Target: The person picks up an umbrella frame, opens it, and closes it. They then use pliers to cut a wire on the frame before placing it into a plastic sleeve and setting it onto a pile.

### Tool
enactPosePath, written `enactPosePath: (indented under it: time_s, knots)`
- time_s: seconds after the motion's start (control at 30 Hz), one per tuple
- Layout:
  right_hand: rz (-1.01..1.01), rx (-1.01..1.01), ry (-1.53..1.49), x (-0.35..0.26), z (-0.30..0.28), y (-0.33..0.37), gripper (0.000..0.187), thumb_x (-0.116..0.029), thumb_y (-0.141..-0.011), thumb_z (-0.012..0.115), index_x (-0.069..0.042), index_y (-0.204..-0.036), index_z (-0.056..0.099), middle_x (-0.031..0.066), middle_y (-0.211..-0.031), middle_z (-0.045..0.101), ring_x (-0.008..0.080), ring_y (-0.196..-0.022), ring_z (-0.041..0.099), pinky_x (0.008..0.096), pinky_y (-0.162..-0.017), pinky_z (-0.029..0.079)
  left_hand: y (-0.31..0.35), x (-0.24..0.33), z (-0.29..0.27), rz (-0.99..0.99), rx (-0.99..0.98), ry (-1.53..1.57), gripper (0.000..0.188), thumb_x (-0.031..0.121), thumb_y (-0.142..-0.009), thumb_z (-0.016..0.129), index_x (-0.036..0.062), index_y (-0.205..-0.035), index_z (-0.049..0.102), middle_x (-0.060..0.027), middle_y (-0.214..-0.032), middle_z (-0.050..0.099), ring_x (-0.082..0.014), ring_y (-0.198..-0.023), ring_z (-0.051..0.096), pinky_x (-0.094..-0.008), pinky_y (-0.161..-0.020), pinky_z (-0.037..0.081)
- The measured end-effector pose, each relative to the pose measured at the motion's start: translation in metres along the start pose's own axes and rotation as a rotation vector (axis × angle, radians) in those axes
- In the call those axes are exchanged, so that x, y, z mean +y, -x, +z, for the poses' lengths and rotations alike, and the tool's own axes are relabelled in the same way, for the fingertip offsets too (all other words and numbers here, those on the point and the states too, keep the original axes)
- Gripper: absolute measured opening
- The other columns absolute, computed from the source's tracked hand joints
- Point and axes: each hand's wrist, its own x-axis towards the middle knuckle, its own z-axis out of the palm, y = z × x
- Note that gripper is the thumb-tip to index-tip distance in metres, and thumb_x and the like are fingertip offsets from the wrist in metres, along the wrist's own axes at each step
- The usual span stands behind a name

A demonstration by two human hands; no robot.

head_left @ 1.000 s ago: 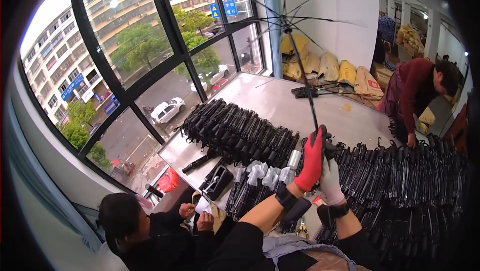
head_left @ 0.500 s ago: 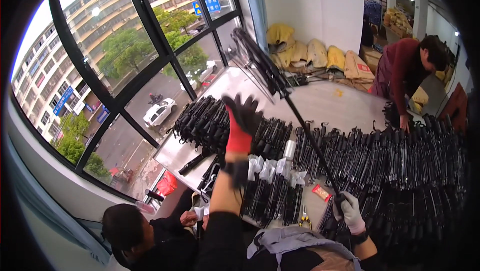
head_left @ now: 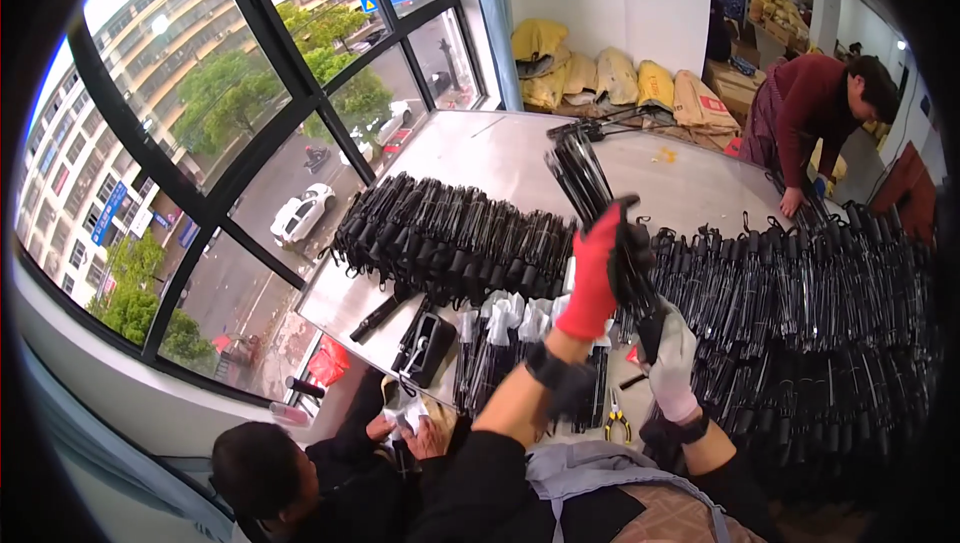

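Before me is a black folding umbrella frame (head_left: 580, 175), held tilted above the table, its thin metal ribs bunched at the upper end. My left hand (head_left: 598, 268), in a red and black glove, is wrapped round the ribs. Lower down, my right hand (head_left: 674, 363) in a whitish glove grips the frame's dark handle end, which its fingers partly hide. Rows of similar umbrella frames (head_left: 760, 293) lie to the right, and another pile (head_left: 450, 238) lies behind my left arm. White plastic-wrapped ends (head_left: 505, 318) show beside my left wrist.
Yellow-handled pliers (head_left: 618, 423) lie near the table's front edge. A co-worker (head_left: 265, 473) sits at the lower left, hands on something white. Another person (head_left: 800, 123) bends over the frames at far right. Sacks (head_left: 615, 78) line the back wall; windows (head_left: 230, 73) stand left.
The umbrella frame, long and extended before, is now short and gathered. My left hand has come from open in the air onto its ribs; my right hand has moved up slightly.
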Motion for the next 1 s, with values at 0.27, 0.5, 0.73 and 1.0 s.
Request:
enactPosePath:
  time_s: [0.27, 0.5, 0.73, 1.0]
  knots:
    - [0.122, 0.007, -0.252, 0.009, 0.027, 0.002, 0.042, -0.03, -0.102, 0.037, 0.002, -0.121, 0.055, 0.0056, -0.081, 0.062, 0.0094, -0.058, 0.054, 0.0216, -0.052, 0.042, 0.019, 0.01, -0.012, 0.086, -0.026, 0.108, 0.041, 0.035, -0.097, 0.056, 0.0017, -0.121, 0.054, -0.0034, -0.077, 0.058, -0.0142, -0.06, 0.057, -0.0295, -0.053, 0.049]
    - [0.479, -0.349, -0.784, 0.013, 0.036, -0.021, 0.037, -0.019, -0.099, 0.041, 0.003, -0.128, 0.052, 0.0132, -0.108, 0.062, 0.0155, -0.079, 0.063, 0.0277, -0.069, 0.052, 0.029, 0.015, -0.016, 0.033, 0.03, 0.174, 0.035, 0.028, -0.096, 0.058, 0.0005, -0.117, 0.056, -0.0042, -0.078, 0.059, -0.0146, -0.064, 0.059, -0.0303, -0.057, 0.05]
    - [0.645, -0.573, -0.792, 0.033, -0.01, -0.077, 0.04, -0.007, -0.098, 0.04, -0.004, -0.137, 0.046, 0.0118, -0.087, 0.068, 0.0143, -0.059, 0.064, 0.0264, -0.051, 0.052, 0.045, 0.009, -0.06, -0.165, -0.077, 0.032, 0.018, 0.013, -0.09, 0.065, 0.0018, -0.104, 0.063, -0.0069, -0.082, 0.065, -0.0144, -0.069, 0.063, -0.03, -0.062, 0.052]
    - [-0.352, -0.686, 0.253, -0.036, -0.041, -0.155, 0.056, -0.032, -0.087, 0.068, -0.002, -0.13, 0.048, 0.0167, -0.072, 0.066, 0.0292, -0.059, 0.066, 0.0377, -0.056, 0.052, 0.062, -0.012, -0.087, -0.2, -0.104, -0.537, 0.024, 0.008, -0.084, 0.071, 0.0022, -0.105, 0.062, -0.0039, -0.085, 0.067, -0.0134, -0.075, 0.064, -0.0284, -0.068, 0.051]
